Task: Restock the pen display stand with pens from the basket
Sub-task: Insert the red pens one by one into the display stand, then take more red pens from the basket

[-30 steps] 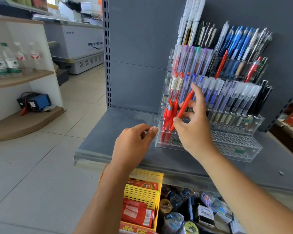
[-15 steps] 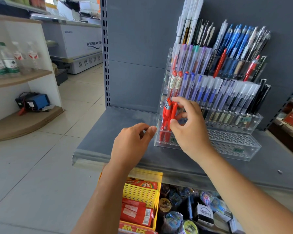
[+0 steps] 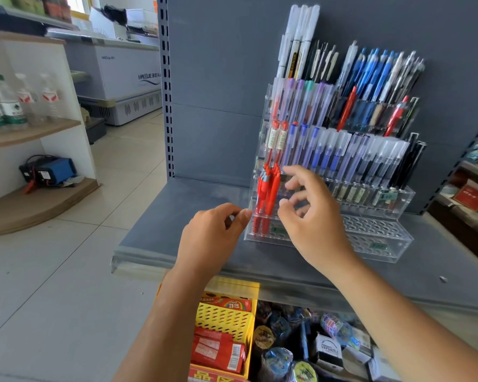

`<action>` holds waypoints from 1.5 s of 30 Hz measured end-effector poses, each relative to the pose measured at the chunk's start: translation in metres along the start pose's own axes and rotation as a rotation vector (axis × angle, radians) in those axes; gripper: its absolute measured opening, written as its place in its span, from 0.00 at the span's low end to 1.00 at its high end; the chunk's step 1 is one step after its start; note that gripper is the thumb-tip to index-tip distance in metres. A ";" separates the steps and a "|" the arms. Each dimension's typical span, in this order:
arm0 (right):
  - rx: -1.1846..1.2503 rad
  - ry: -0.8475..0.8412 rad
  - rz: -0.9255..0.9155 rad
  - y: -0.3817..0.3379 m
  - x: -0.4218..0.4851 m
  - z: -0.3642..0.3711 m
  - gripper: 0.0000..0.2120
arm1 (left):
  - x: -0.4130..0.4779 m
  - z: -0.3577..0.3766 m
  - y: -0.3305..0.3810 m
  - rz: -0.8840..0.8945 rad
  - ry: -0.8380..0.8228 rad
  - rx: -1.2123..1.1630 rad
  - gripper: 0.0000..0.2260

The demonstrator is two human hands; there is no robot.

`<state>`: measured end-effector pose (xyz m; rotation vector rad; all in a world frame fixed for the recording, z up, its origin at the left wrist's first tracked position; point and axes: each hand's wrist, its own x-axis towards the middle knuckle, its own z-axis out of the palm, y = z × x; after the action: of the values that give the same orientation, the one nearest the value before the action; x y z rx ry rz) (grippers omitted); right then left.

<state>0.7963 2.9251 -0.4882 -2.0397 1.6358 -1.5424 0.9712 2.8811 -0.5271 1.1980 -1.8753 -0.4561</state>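
Head view — pen display stand (image 3: 381, 244), clear acrylic, is set on a grey shelf (image 3: 193, 216). Red pens (image 3: 265, 197) are slotted upright at its left end, low down. Right hand (image 3: 318, 227) is held just beside them, fingers spread apart, nothing gripped. Left hand (image 3: 210, 238) is held at the stand's left front corner — fingers loosely curled, nothing held. Yellow basket (image 3: 224, 318) is seen below the shelf.

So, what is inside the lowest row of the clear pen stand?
Red pens stand at its left end; holes further right are empty. The right hand covers the part between.
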 end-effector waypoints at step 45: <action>-0.488 -1.363 0.619 0.160 -0.372 0.018 0.08 | -0.317 0.205 -0.112 0.114 -1.357 0.701 0.12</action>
<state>0.7376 3.1382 -0.8278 -1.6650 1.6629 0.4801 0.9283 3.0772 -0.8663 1.2877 -3.4586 -0.6516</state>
